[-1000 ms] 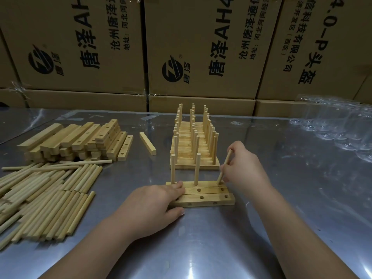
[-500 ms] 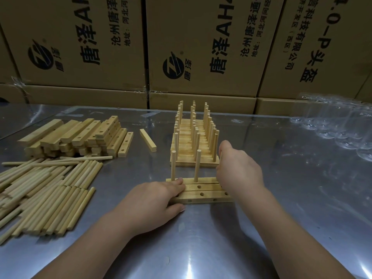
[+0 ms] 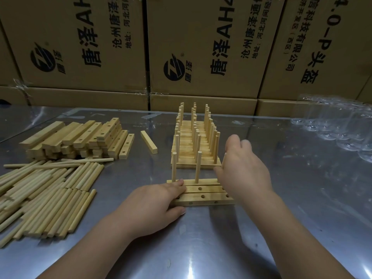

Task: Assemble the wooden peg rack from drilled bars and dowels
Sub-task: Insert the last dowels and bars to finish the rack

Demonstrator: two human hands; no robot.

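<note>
Surface [image 3: 201, 248]: shiny metal, carries everything.
Cartons [image 3: 201, 47]: stacked at the far edge, beyond both hands.
Loose dowels [image 3: 46, 198]: heaped well left of the left grip.
Drilled bars [image 3: 80, 137]: piled behind the dowels.
Finished racks [image 3: 195, 141]: just beyond the right grip.
Rack in work [image 3: 203, 195]: three bars side by side under both hands, two pegs [image 3: 198, 166] upright.
Left hand [image 3: 153, 206]: flat, fingers spread, pressing the bars' left end.
Right hand [image 3: 243, 170]: grip curled at the right end; what it pinches, cannot tell.
</note>
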